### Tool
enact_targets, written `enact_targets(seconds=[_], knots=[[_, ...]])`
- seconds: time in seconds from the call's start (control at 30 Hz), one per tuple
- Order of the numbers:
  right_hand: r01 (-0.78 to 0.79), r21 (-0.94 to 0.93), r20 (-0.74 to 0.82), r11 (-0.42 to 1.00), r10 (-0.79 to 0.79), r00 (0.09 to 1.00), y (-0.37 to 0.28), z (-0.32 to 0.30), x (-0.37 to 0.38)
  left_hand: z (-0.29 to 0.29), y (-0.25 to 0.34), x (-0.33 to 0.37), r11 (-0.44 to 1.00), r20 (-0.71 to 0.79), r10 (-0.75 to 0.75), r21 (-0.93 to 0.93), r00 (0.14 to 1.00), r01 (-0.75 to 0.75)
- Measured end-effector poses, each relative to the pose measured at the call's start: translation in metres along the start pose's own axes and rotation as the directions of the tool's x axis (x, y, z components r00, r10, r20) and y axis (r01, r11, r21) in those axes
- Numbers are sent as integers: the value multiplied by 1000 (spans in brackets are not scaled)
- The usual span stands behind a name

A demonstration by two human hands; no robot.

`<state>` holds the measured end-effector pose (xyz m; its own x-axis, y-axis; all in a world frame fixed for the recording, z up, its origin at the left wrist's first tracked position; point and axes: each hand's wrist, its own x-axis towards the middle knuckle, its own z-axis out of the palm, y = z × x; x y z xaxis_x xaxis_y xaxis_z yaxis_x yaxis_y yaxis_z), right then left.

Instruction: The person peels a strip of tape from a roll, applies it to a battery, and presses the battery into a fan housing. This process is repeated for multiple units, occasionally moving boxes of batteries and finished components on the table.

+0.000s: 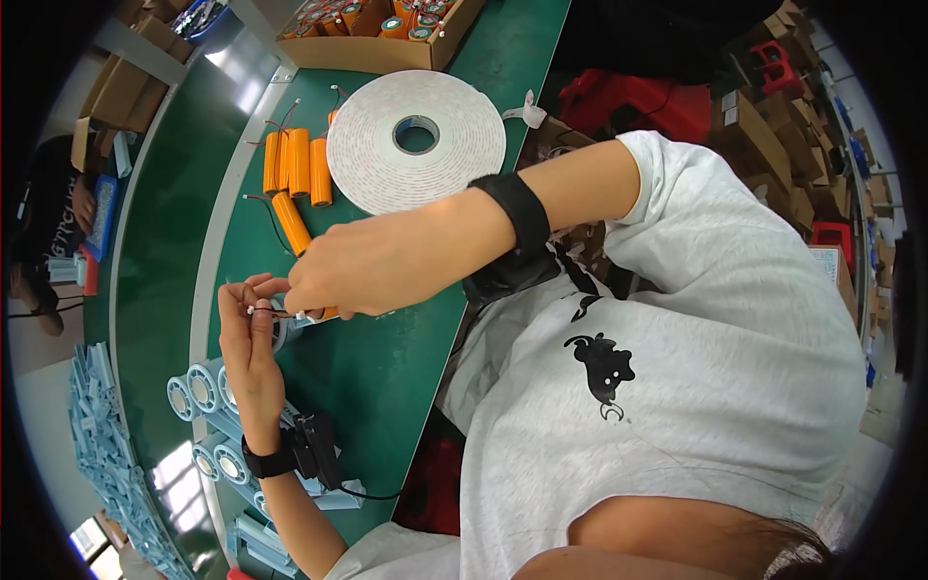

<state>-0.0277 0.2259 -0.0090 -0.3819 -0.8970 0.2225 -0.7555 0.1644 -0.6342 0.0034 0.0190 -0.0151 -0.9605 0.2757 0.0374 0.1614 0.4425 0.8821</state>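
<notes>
Head view: two bare hands are working close together above the green worktop point(387, 362), near its far edge.
Left hand point(249, 353): thumb and fingers are pinching a thin dark wire point(276, 312) with a white plug point(252, 309), between both hands.
Right hand point(372, 256): fingers are curling beside the left fingertips; knuckles are hiding their grip, so I cannot tell what they are grasping.
Orange piece point(330, 313): is peeking out beneath the right hand.
Orange cylindrical cells point(300, 164): are lying between the far edge and a white tape roll point(454, 145).
Pale-blue round-ended casings point(202, 388): are lying along the far edge, beside the left wrist.
</notes>
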Motion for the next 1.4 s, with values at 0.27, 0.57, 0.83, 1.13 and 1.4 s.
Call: enact_targets(seconds=[0.27, 0.57, 0.83, 1.13, 1.4], knots=[[82, -80, 84, 993, -76, 994, 16, 2, 35, -8, -7, 7, 994, 53, -56, -88, 997, 60], [-56, -239, 205, 969, 107, 973, 13, 19, 50, -24, 8, -2, 990, 124, -124, 85, 984, 114], [-21, 233, -87, 972, 43, 995, 25, 27, 8, -21, 13, -9, 918, 193, -54, 395, 980, -27], [-82, 666, -303, 741, 370, 878, 15, 42, -14, -4, 58, 10, 771, 31, 139, 624, 990, -128], [-399, 128, -790, 908, 337, 513, 32, -51, -138, -225, -59, 171, 707, -245, -49, 677, 968, 207]])
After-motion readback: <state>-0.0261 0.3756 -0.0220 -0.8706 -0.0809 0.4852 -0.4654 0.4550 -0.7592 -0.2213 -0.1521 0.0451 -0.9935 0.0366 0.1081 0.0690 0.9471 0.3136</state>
